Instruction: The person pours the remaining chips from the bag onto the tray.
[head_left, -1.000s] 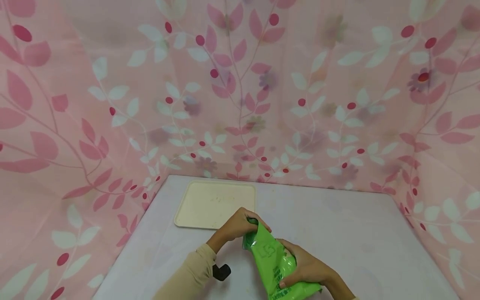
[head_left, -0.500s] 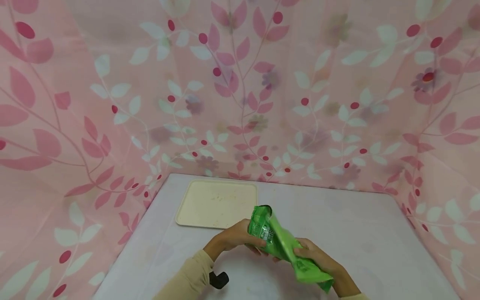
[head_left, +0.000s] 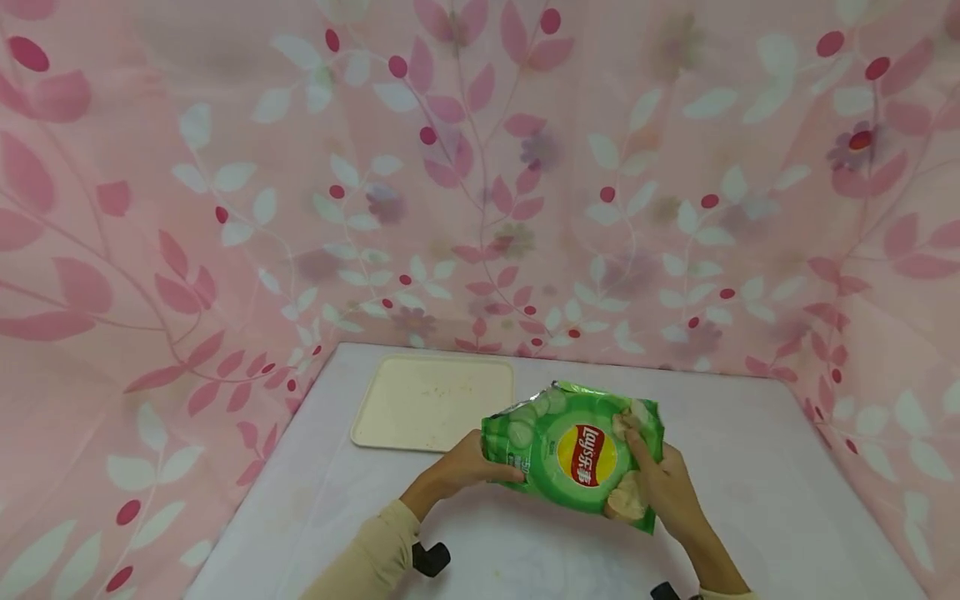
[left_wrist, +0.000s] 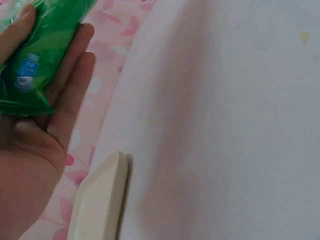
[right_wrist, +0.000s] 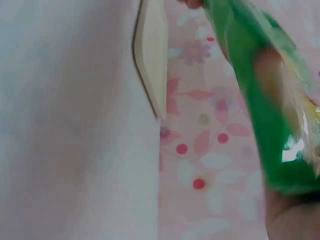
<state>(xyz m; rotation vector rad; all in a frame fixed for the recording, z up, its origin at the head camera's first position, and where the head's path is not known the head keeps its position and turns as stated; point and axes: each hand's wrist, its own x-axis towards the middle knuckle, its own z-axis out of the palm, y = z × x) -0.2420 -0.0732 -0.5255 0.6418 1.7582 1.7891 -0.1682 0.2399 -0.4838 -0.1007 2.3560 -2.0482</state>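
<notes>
The left hand and right hand grip opposite ends of the chip bag above the surface. They hide the near right corner of the tray; a floral curtain hangs behind.

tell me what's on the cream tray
Small specks lie on the cream tray. In the head view, the green bag and left hand cover its near right corner; anything there is hidden.

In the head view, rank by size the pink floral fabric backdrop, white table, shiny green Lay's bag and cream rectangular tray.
Pink floral backdrop
White table
Unranked: green Lay's bag and cream rectangular tray; bag's nearer the camera.
</notes>
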